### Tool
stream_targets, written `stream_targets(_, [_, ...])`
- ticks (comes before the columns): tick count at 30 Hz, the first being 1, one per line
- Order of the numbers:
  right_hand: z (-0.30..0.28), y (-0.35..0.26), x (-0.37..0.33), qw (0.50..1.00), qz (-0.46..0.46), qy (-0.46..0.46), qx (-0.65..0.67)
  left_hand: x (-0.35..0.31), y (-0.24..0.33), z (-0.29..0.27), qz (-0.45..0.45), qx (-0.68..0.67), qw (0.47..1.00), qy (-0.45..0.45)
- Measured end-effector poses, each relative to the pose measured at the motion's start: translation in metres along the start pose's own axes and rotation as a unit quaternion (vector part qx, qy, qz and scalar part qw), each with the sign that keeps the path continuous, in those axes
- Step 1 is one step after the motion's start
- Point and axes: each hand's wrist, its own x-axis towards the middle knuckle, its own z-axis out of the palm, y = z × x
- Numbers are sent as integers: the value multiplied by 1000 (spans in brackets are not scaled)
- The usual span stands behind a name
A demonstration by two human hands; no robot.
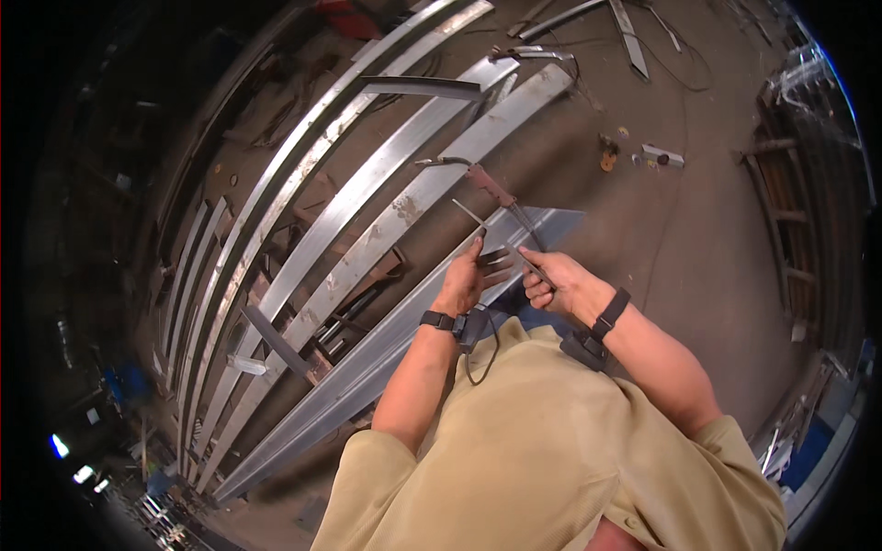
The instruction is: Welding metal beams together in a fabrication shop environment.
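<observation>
My left hand (469, 275) has its thumb raised against the lower end of a thin pale rod (469, 214), which seems pinched there while the other fingers stretch toward my right hand. My right hand (559, 280) is closed round a narrow dark metal strip (535, 268), its kind unclear. Both hands are close together above a long steel channel (367, 376). Just beyond them a welding torch (491, 186) with a reddish handle and bent neck rests by the beams.
Several long steel beams (395, 216) run diagonally on the left, with a short crosspiece (423, 87) over them. A small metal piece (662, 155) lies on the brown floor to the right. At the far right stands a rack-like frame (790, 220). Cables trail across the floor.
</observation>
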Motion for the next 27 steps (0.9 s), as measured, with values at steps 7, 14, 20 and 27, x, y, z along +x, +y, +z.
stream_targets(7, [-9, -7, 16, 998, -2, 1, -56, 8, 4, -23, 38, 140, 987, 74])
stream_targets(14, [-31, -19, -2, 979, -14, -27, -200, 0, 62, -20, 308, 678, 667, 4])
stream_targets(20, [-53, -33, -25, 919, 8, -85, -385, -34, 85, 29, 107, 691, 643, -313])
stream_targets(27, [-101, -43, 56, 922, -71, -66, -376, -48, 46, -2, -5, 571, 796, -200])
